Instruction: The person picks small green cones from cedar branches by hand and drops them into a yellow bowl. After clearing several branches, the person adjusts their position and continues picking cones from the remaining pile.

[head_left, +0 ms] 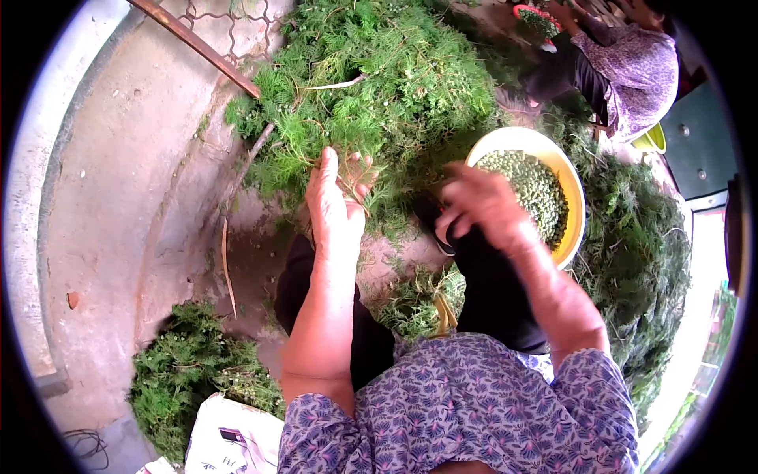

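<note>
My left hand (338, 193) is raised in the middle, its fingers curled round a thin green sprig (355, 175) at the edge of a large heap of feathery green branches (395, 79). To the right, my right hand (483, 204) is smeared by motion and lies beside the left rim of a yellow basin (575, 189). Small round pale-green berries (533, 189) fill much of the basin. Whether the right hand's fingers hold anything cannot be made out.
Another person (632, 75) sits at the upper right near a red-rimmed bowl (538, 22). More greenery (189, 363) lies lower left beside a white sack (237, 438). A wooden bar (197, 46) crosses the upper left. Dark green branches (632, 237) are piled at right.
</note>
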A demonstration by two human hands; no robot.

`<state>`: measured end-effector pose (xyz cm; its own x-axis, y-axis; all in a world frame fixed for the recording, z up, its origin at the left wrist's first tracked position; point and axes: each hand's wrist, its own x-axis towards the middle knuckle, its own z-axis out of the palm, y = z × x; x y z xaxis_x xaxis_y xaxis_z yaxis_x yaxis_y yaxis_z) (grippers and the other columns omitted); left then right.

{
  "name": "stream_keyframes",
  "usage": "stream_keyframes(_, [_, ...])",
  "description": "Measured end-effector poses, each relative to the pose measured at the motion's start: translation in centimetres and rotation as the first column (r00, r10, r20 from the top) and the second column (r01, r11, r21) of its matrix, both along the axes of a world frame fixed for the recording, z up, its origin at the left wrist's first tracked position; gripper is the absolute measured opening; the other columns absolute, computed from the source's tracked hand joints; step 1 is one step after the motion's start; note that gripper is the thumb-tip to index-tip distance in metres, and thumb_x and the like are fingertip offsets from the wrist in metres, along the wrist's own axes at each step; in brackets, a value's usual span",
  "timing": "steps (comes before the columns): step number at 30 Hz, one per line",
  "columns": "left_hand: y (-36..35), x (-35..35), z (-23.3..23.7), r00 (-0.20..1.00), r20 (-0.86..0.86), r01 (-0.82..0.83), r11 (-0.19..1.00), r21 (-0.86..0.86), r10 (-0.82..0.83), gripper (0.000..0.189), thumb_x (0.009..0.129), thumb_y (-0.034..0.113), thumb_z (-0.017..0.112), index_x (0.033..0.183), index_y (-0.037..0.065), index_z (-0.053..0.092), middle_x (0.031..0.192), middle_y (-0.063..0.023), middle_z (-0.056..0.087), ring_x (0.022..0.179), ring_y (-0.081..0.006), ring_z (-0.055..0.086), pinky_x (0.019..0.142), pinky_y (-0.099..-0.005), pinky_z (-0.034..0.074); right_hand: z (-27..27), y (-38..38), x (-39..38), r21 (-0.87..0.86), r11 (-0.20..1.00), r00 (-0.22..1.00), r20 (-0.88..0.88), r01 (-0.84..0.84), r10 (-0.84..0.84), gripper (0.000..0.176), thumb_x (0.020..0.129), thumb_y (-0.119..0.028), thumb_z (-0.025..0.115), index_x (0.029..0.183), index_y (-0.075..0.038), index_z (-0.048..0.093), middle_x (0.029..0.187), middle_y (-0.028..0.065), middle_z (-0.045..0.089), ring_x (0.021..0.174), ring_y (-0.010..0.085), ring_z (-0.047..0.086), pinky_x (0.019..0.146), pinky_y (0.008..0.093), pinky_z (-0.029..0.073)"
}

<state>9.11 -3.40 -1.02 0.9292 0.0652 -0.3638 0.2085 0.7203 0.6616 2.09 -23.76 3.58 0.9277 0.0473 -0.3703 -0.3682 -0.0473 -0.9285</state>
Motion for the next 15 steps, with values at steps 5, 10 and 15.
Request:
stream_keyframes(5, [-1.0, -4.4, 0.5, 0.991, 0.119, 0.057, 0.998, 0.033, -0.060, 0.026, 0.088, 0.025, 0.055, 0.099, 0.001, 0.053, 0.090, -0.0079, 0.058, 0.079, -0.0178, 0.057, 0.068, -0.0304, 0.046, -5.2, 6.8, -0.7, 0.599, 0.795, 0.981, -0.079, -0.097, 0.180, 0.083, 0.074, -0.035, 0.070, 0.133, 0.004, 0.026, 0.104, 0.0208, 0.057, 0.066, 0.0200, 0.062, 0.049, 0.0252, 0.051])
stream_keyframes(10, [-2.4, -10.5, 4.0, 1.000, -0.029, 0.002, 0.931, 0.366, 0.009, 0.032, 0.086, 0.026, 0.058, 0.103, 0.000, 0.053, 0.092, -0.0077, 0.058, 0.081, -0.0158, 0.056, 0.070, -0.0279, 0.045, -5.2, 7.1, -3.4, 0.098, 0.958, 0.962, -0.012, -0.270, 0.272, 0.062, 0.077, -0.050, 0.061, 0.106, 0.004, 0.055, 0.073, 0.0148, 0.062, 0.054, 0.0151, 0.055, 0.047, 0.0289, 0.045])
stream_keyframes(15, [-2.3, -13.2, 2.2, 0.964, 0.104, 0.222, 0.955, 0.198, -0.246, 0.028, 0.089, 0.023, 0.054, 0.105, 0.000, 0.054, 0.099, -0.0096, 0.061, 0.082, -0.0137, 0.058, 0.071, -0.0259, 0.048, -1.8, 5.1, -7.0, 0.072, 0.947, 0.942, 0.154, -0.313, 0.299, 0.038, 0.087, -0.031, 0.057, 0.105, 0.002, 0.058, 0.057, 0.0056, 0.055, 0.044, 0.0102, 0.050, 0.041, 0.0258, 0.041])
